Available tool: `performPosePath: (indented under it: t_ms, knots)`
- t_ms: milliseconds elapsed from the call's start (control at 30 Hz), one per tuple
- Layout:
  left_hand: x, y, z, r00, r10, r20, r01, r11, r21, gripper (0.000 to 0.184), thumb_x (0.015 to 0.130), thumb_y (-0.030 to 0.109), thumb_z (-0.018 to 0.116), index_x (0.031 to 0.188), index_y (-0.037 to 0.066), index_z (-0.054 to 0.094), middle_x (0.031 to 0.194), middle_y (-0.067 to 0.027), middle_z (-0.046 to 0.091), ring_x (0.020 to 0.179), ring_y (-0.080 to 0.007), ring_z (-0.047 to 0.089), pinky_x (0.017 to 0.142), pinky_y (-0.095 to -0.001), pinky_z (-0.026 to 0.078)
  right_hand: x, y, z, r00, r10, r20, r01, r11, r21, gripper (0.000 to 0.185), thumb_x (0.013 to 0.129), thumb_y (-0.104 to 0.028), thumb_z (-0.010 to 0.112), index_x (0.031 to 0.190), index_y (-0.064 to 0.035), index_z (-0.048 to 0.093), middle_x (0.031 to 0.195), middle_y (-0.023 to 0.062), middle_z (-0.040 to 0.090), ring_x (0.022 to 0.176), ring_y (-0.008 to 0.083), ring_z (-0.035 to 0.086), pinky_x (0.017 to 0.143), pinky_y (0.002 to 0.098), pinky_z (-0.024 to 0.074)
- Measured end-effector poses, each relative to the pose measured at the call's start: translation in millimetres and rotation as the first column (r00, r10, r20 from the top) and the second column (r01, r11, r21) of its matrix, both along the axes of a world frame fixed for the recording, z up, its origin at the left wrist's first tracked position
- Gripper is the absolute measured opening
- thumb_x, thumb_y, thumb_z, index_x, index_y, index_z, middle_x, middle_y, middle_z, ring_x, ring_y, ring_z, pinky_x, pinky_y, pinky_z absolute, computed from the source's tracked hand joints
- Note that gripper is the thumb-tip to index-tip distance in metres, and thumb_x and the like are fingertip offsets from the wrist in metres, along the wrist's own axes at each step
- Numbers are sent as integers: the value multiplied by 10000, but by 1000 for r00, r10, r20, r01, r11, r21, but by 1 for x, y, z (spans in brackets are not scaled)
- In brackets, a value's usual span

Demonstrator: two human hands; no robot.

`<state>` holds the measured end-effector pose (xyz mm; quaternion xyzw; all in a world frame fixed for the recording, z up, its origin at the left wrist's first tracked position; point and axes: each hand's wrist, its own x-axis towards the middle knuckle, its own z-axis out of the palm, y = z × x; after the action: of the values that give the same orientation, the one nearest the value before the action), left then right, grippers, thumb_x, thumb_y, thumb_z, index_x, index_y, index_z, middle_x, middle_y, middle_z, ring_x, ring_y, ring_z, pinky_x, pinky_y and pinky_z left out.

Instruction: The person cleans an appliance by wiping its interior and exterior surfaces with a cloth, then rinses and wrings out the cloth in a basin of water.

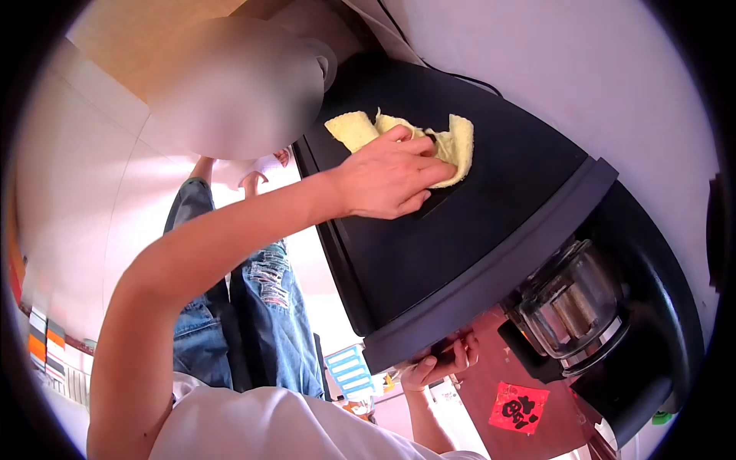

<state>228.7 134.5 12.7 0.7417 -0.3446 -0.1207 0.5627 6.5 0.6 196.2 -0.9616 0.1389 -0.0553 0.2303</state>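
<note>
My left hand (395, 176) is grasping a yellow cloth (458, 146), fingers curled into its folds and pressing it onto the black table (429, 253), in the upper middle of the frame. My right hand (438, 366) is at the table's near edge, lower middle, with its fingers bent; I can't tell whether it grips anything there. At the lower right I see a glass pot (573, 299) with a dark handle, and below it a red paper (519, 408) with black lettering. A blurred, pale, rounded thing (238, 92) fills the upper left, and my jeans (268, 322) show below it.
</note>
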Motion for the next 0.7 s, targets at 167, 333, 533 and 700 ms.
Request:
performPosePath:
  t_ms: [167,333,533,700]
  knots:
    - [-26,24,10,961,-28,-275,31,1000,6,323,732,109,515,1052,76,553,772,-87,565,840,-228,528,766,-370,332,-1,-2,4,998,19,-54,-24,995,-99,425,904,-427,449,1167,-100,385,1241,129,298,1248,279,288,1024,423,280]
    - [-36,12,17,559,-81,-825,-161,966,-203,394,796,104,566,1177,17,518,926,-84,585,860,-196,544,765,-311,402,0,2,0,1000,-13,-12,12,999,-44,434,900,-439,446,1162,-99,380,1246,133,289,1253,277,278,1039,433,245]
    - [23,-13,41,75,-152,-985,-253,953,-167,374,817,117,547,1160,-32,540,905,-44,586,813,-116,534,755,-236,417,1,-1,3,999,29,-30,-31,997,-71,435,895,-416,444,1148,-70,370,1254,146,266,1249,274,281,1031,430,258]
    - [2,-25,21,681,116,-723,-205,978,-37,248,775,89,526,1003,13,585,887,-106,601,819,-234,578,751,-313,449,-1,-1,-4,999,30,28,-29,999,-21,452,886,-403,428,1125,-23,371,1237,184,278,1200,305,308,987,459,280]
